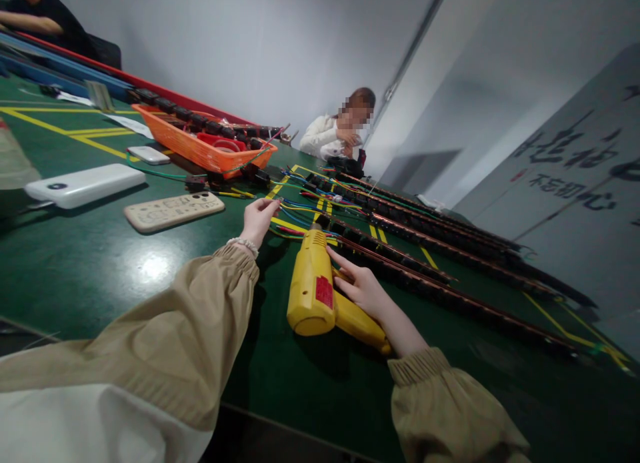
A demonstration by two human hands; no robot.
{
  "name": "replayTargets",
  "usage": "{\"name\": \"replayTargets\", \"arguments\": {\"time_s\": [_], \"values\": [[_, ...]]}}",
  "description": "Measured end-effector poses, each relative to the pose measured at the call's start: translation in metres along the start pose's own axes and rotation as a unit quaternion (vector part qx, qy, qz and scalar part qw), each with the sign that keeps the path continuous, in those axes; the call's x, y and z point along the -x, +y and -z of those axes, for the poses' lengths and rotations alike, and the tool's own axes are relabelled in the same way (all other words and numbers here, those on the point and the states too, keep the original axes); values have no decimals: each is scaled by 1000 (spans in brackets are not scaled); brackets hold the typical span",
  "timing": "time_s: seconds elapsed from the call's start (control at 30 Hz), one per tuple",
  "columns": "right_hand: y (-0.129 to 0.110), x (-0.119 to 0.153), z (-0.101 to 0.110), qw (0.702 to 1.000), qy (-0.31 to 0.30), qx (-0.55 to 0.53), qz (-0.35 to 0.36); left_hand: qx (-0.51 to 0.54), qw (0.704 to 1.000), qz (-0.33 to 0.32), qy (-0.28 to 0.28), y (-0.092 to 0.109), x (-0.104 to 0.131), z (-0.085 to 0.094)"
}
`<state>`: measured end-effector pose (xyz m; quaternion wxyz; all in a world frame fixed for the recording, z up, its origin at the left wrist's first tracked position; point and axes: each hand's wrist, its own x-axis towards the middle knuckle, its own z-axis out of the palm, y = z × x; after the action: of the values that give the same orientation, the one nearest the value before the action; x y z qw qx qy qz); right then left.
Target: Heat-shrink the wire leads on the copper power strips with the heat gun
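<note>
A yellow heat gun point(311, 283) with a red label is in front of me, its nozzle pointing away over the table. My right hand point(361, 286) is closed at its handle, the index finger stretched along the body. To the left of the nozzle, my left hand point(259, 220) pinches the ends of thin coloured wires point(296, 204); the very tips are too small to make out. These wires run right towards long dark strips with copper-coloured edges point(400, 233), which lie side by side across the table.
An orange basket point(195, 146) holding dark parts stands at the back left. Nearer are a phone case point(175, 211), a white power bank point(87, 185) and a small white device point(149, 155). The green table point(200, 276) has yellow lines. A co-worker point(330, 133) sits opposite; another person point(45, 23) is far left.
</note>
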<state>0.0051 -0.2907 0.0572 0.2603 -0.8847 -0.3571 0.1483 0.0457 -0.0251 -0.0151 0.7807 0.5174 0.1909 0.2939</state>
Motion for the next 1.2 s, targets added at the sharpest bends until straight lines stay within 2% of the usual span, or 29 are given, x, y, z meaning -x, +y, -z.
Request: {"name": "replayTargets", "arguments": {"time_s": [0.23,0.47,0.57,0.93,1.2], "values": [[2,18,12,1000,14,14,-24,-37,999,-8,11,2,3,1],[8,18,11,996,36,45,-64,-75,994,-73,20,1,5,-2],[10,15,10,994,43,56,-87,-70,995,-72,23,2,6,-3],[9,14,10,995,1,72,-71,-70,996,-52,35,3,8,-2],[5,26,19,984,-6,138,-116,-85,994,-48,40,1,7,-2]]}}
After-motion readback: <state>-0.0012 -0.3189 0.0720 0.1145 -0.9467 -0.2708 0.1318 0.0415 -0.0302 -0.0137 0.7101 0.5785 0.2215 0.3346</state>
